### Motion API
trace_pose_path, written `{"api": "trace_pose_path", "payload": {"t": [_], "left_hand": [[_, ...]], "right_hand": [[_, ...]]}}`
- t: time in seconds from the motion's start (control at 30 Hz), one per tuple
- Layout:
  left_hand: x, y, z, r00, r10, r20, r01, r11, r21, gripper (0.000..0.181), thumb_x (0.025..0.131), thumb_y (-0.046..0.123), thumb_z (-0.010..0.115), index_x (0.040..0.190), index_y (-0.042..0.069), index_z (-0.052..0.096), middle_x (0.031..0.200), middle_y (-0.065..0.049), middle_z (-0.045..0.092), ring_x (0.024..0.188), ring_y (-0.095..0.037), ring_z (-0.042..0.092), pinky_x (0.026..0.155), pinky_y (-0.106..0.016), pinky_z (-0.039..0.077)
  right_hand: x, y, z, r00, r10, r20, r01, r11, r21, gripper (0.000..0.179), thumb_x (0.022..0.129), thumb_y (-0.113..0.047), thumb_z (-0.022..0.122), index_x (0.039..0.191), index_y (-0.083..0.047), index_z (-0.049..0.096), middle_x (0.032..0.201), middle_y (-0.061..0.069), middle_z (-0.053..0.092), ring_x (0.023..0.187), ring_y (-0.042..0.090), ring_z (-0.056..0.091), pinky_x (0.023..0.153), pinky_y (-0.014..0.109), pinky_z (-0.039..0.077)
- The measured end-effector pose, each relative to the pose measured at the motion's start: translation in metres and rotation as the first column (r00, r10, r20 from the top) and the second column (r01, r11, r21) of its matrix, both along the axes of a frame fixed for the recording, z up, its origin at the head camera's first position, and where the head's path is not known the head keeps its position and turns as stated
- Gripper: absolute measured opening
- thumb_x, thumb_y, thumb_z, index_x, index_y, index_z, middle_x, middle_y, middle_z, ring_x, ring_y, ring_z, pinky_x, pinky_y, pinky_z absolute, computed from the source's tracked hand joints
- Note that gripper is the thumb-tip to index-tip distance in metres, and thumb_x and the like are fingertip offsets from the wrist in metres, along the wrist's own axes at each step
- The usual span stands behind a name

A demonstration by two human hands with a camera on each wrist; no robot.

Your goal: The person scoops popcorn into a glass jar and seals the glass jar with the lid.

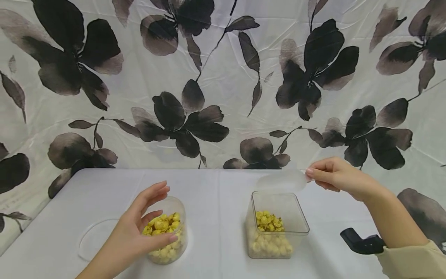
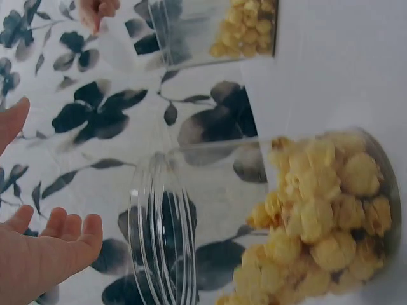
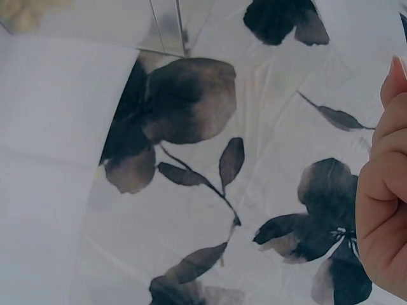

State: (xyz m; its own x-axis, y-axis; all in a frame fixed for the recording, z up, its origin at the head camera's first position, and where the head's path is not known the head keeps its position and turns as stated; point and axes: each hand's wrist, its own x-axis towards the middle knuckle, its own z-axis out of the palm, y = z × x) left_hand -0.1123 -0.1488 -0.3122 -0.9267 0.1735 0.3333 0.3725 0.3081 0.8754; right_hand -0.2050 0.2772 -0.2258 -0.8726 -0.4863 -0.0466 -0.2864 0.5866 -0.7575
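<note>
My left hand hovers around the near left side of a clear round jar, thumb and fingers spread apart. Yellow popcorn partly fills this jar, whose mouth is uncovered in the left wrist view. On the right stands a clear square container, also part full of popcorn. Above its back rim, my right hand pinches a thin, frosted, see-through piece with a rounded outline by its right end. Its exact kind I cannot tell.
A clear round lid lies flat on the white table, partly behind my left forearm. Beyond the table's back edge hangs a white cloth with dark flowers. A black strap piece sticks out near my right sleeve.
</note>
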Motion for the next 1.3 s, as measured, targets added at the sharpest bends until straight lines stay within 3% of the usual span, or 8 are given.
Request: {"api": "trace_pose_path", "payload": {"t": [0.2, 0.4, 0.6, 0.83, 1.1, 1.3], "left_hand": [[-0.001, 0.012, 0.005, 0.997, -0.067, -0.027, 0.067, 0.998, -0.001, 0.089, 0.068, 0.014, 0.084, 0.14, 0.029, 0.034, 0.138, 0.003, 0.041, 0.123, -0.005, 0.039, 0.091, -0.016, 0.042], [-0.006, 0.024, 0.004, 0.993, -0.114, -0.01, 0.114, 0.993, -0.001, 0.086, 0.068, 0.018, 0.084, 0.138, 0.031, 0.036, 0.138, 0.006, 0.042, 0.123, -0.007, 0.04, 0.092, -0.021, 0.043], [-0.011, 0.045, -0.006, 0.983, -0.181, 0.029, 0.181, 0.983, 0.008, 0.086, 0.067, 0.021, 0.084, 0.138, 0.032, 0.037, 0.138, 0.006, 0.042, 0.124, -0.012, 0.04, 0.094, -0.029, 0.044], [-0.024, 0.075, -0.018, 0.955, -0.273, 0.112, 0.272, 0.962, 0.023, 0.084, 0.069, 0.024, 0.083, 0.139, 0.03, 0.036, 0.137, 0.003, 0.042, 0.124, -0.019, 0.04, 0.096, -0.036, 0.042], [-0.036, 0.107, -0.025, 0.934, -0.323, 0.155, 0.318, 0.946, 0.06, 0.089, 0.068, 0.021, 0.084, 0.141, 0.028, 0.033, 0.139, 0.003, 0.039, 0.126, -0.018, 0.038, 0.096, -0.042, 0.041], [-0.04, 0.123, -0.041, 0.928, -0.329, 0.174, 0.323, 0.944, 0.064, 0.096, 0.064, 0.02, 0.086, 0.141, 0.031, 0.031, 0.142, 0.008, 0.033, 0.127, -0.02, 0.035, 0.094, -0.04, 0.042]], "right_hand": [[0.0, 0.005, 0.003, 1.0, -0.012, -0.006, 0.012, 0.999, 0.045, 0.026, 0.097, -0.019, 0.05, 0.091, 0.004, 0.061, 0.054, -0.003, 0.037, 0.045, 0.009, 0.029, 0.041, 0.028, 0.029], [-0.001, 0.014, 0.007, 0.999, -0.038, -0.022, 0.04, 0.995, 0.095, 0.025, 0.097, -0.018, 0.05, 0.092, 0.003, 0.061, 0.054, -0.002, 0.036, 0.045, 0.009, 0.029, 0.039, 0.026, 0.027], [0.0, 0.017, 0.009, 0.998, -0.042, -0.05, 0.049, 0.989, 0.141, 0.023, 0.097, -0.018, 0.051, 0.095, 0.002, 0.063, 0.056, -0.002, 0.037, 0.046, 0.009, 0.031, 0.039, 0.026, 0.028], [0.002, 0.016, 0.013, 0.993, -0.082, -0.087, 0.099, 0.971, 0.217, 0.023, 0.096, -0.02, 0.053, 0.093, -0.001, 0.065, 0.056, -0.001, 0.037, 0.046, 0.009, 0.029, 0.04, 0.026, 0.027], [0.003, 0.009, 0.014, 0.989, -0.066, -0.135, 0.101, 0.958, 0.27, 0.02, 0.095, -0.018, 0.054, 0.089, -0.003, 0.066, 0.058, -0.001, 0.038, 0.053, 0.011, 0.035, 0.048, 0.028, 0.031], [0.004, 0.006, 0.008, 0.984, -0.025, -0.176, 0.084, 0.938, 0.337, 0.019, 0.095, -0.016, 0.054, 0.088, -0.006, 0.068, 0.06, -0.003, 0.039, 0.057, 0.012, 0.039, 0.047, 0.027, 0.03]]}}
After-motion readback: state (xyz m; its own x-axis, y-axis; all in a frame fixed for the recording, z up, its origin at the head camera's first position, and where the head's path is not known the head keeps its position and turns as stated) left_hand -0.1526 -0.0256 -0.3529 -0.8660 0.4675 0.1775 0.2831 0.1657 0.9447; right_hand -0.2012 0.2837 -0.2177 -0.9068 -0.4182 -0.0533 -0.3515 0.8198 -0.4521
